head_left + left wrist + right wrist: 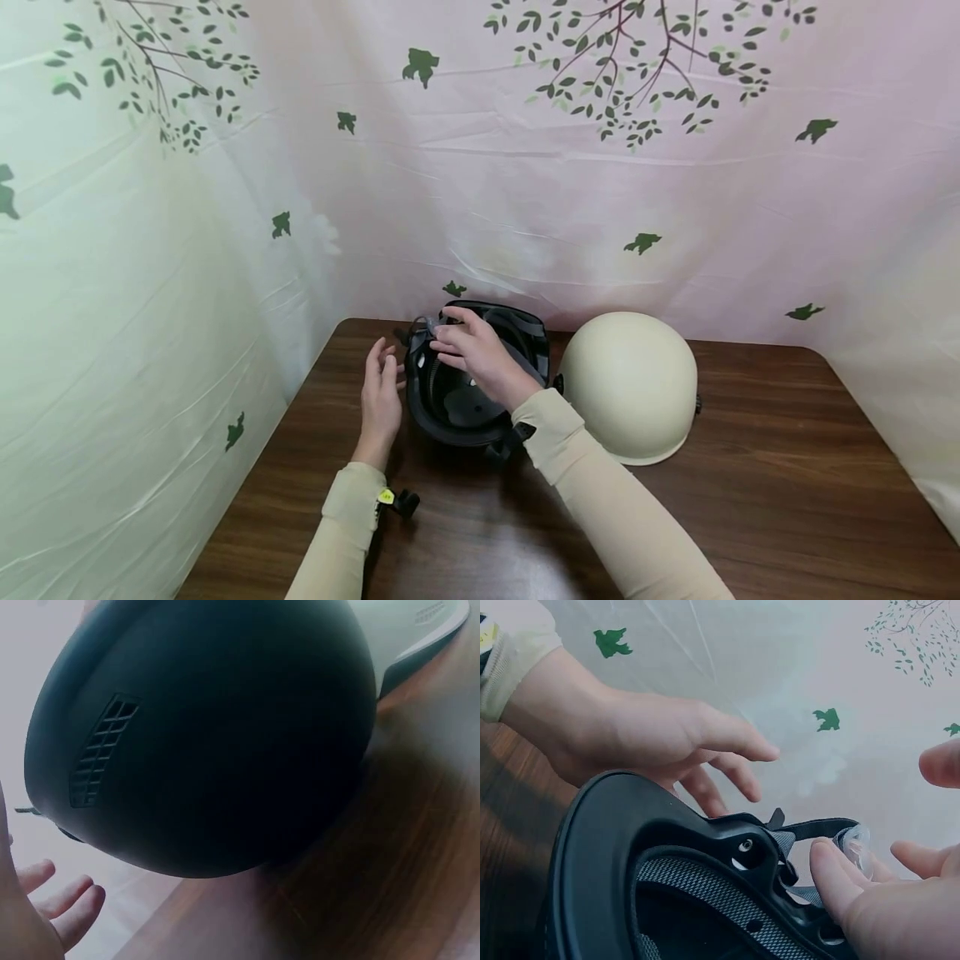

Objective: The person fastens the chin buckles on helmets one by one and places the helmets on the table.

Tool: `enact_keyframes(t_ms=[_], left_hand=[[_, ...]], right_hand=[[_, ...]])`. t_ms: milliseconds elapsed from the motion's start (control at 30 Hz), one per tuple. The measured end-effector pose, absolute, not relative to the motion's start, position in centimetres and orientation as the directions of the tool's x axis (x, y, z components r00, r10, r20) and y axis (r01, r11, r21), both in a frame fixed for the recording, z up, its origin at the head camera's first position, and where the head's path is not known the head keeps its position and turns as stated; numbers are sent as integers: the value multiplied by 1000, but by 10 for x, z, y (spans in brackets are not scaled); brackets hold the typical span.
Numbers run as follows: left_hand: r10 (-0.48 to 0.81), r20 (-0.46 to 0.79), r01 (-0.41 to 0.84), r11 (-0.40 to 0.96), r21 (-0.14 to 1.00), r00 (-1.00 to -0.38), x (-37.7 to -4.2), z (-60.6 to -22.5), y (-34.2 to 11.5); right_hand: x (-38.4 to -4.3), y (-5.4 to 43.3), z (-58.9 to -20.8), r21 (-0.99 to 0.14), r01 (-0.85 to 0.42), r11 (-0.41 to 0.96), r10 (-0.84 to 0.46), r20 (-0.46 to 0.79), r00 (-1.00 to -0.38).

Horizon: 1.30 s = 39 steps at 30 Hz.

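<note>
A black helmet [465, 417] lies upside down on the table, its dark padded inside facing up. My right hand [480, 354] reaches over its opening from the right. Thumb and fingers pinch the chin strap [821, 827] at a clear plastic piece [857, 851], raised above the rim. My left hand [382, 400] hovers just left of the helmet, fingers loosely bent and holding nothing. From the left wrist, the black shell [225, 735] with its vent grille [105, 750] fills the view, fingertips apart from it.
Right of the black helmet, a cream helmet [630, 383] sits dome up, close beside my right wrist. The brown wooden table [787, 467] extends to the right and front. A printed curtain [487, 192] hangs behind the table and along its left side.
</note>
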<state>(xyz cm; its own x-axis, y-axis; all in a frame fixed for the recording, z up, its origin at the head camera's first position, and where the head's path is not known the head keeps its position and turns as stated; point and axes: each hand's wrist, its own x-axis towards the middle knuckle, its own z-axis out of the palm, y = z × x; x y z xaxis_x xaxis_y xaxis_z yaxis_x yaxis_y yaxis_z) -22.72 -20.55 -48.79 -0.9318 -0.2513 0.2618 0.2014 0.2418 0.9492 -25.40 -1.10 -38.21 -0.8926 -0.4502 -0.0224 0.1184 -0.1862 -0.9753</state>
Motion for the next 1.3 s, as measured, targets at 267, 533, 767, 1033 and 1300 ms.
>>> enact_keyframes(t_ms=[267,533,767,1033,1300], left_hand=[[-183,176,138,200,970,-967,-242,-478,-207],[-143,164,145,133,980,-976,-250,-477,-206],[-77,177,164,153,975,-981,-253,-471,-203],[14,202,199,246,949,-979,-258,-465,-207],[61,170,181,329,927,-984,-261,-459,-210]], right_hand=[[-252,-6,-375,-978,96,-187,-448,-2,-894],[-249,6,-369,-976,83,-199,-431,12,-902],[-249,16,-368,-976,67,-208,-424,28,-905],[-247,27,-372,-980,59,-190,-424,28,-905],[-243,39,-374,-980,48,-195,-417,38,-908]])
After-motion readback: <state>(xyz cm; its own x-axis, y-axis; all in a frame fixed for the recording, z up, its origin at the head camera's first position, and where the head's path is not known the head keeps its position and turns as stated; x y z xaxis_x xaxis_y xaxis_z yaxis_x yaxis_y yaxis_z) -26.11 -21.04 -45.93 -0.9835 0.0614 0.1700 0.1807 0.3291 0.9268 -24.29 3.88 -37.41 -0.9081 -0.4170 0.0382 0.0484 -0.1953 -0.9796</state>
